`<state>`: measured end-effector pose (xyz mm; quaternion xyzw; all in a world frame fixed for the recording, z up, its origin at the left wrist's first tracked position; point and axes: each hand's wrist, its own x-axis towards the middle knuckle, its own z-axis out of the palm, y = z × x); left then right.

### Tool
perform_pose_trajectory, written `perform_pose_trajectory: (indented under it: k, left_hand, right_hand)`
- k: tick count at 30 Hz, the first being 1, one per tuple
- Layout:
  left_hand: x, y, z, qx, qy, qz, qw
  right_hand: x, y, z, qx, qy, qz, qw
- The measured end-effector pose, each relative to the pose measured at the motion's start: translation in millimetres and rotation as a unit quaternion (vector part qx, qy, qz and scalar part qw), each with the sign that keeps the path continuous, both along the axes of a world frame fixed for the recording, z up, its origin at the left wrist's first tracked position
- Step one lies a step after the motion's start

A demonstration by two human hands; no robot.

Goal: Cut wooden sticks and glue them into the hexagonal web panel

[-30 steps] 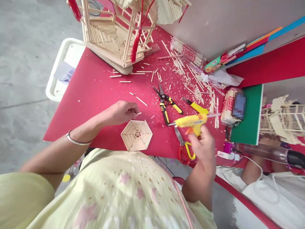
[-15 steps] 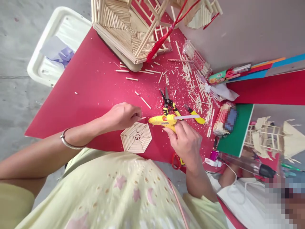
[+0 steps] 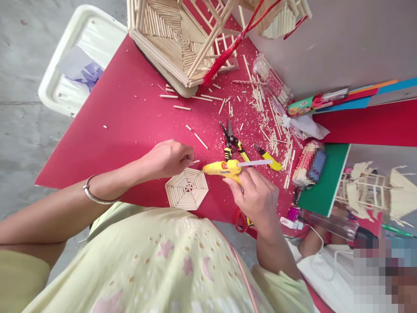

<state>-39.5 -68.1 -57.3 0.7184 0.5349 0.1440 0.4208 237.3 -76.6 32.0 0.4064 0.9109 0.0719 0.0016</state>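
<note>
My right hand [image 3: 256,193] is wrapped round the handle of a yellow hot glue gun [image 3: 224,168]. Its nozzle points left, and a pale glue stick [image 3: 256,163] juts from its back. A short wooden stick [image 3: 196,162] pokes out from the pinched fingers of my left hand [image 3: 171,157], close to the nozzle. Just below, a hexagonal panel of wooden sticks [image 3: 186,190] lies flat at the table's near edge. Beyond the glue gun rest open black-and-yellow shears [image 3: 231,141] and a yellow-handled knife [image 3: 269,158].
A large stick-built frame [image 3: 182,48] with a red tassel [image 3: 223,61] stands at the far side of the red table [image 3: 107,100]. Cut sticks [image 3: 275,119] and crumbs litter the right. A white plastic stool [image 3: 54,56] is at left. Another person sits at lower right.
The glue gun's back end has dipped slightly in my right hand, with its nozzle still by the left fingers. My left hand keeps its pinch. The whole view has shifted a little.
</note>
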Motion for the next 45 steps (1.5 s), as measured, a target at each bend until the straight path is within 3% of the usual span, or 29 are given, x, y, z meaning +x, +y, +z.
perform_pose_trajectory:
  k: [45]
  left_hand:
    - [1.7, 0.1, 2.3, -0.008, 0.023, -0.005, 1.0]
  right_hand:
    - [5.1, -2.1, -1.4, -0.004, 0.007, -0.003, 1.0]
